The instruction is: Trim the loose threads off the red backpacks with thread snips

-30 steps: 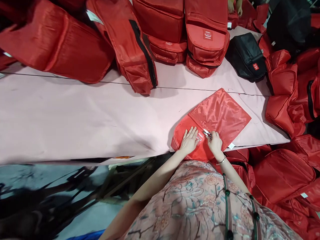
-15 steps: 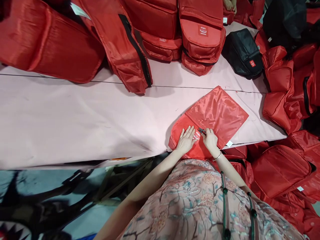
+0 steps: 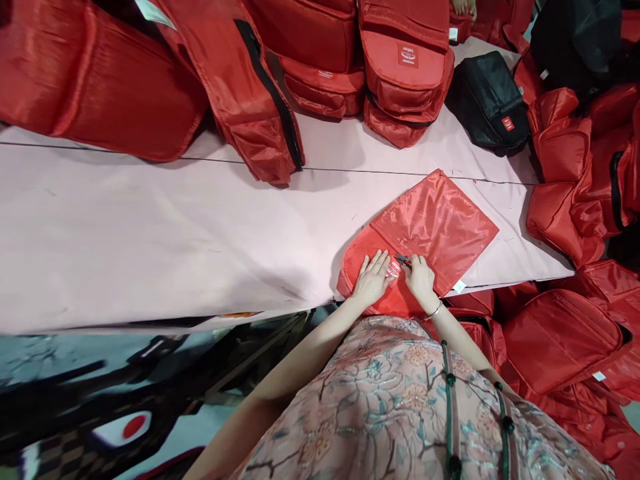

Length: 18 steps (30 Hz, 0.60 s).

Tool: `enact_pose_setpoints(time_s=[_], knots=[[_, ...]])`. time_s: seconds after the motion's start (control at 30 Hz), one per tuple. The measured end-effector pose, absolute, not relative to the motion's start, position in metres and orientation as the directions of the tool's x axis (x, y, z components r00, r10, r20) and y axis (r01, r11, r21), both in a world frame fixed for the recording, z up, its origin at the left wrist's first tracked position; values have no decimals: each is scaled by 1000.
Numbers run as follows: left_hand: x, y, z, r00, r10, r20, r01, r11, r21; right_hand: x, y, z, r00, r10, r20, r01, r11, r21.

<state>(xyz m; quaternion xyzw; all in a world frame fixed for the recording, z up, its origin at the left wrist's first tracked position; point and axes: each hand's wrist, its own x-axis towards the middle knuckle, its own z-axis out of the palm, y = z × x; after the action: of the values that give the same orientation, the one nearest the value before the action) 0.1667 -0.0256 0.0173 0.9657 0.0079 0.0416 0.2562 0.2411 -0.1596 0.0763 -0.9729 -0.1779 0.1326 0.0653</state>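
A flat red fabric bag [image 3: 440, 223] lies at an angle on the near edge of the table, with a white printed logo [image 3: 393, 269] on its lower part. My left hand [image 3: 373, 279] rests flat on the bag just left of the logo, fingers stretched out. My right hand [image 3: 419, 277] is closed around a small pair of thread snips [image 3: 401, 259], whose blades point left, close above the logo. A white tag [image 3: 459, 287] sticks out at the bag's right edge.
Red bags [image 3: 405, 67] line the far side of the pale table [image 3: 150, 233], with a black bag [image 3: 493, 100] beside them. More red bags [image 3: 565, 333] are heaped at the right and below the edge. Another person's hand [image 3: 465, 8] shows at the top.
The snips have tilted slightly and shifted a little to the left in my right hand. My left hand stays flat in place. The view has moved slightly, and a dark patterned shape below the table has shifted.
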Motion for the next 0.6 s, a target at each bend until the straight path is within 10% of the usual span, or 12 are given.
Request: enact_pose_setpoints(time_s=[0.6], knots=[[164,-26,15,988,48,148,-35,-856,516,254,-168,57,884,414,-218,317,-873,-370]])
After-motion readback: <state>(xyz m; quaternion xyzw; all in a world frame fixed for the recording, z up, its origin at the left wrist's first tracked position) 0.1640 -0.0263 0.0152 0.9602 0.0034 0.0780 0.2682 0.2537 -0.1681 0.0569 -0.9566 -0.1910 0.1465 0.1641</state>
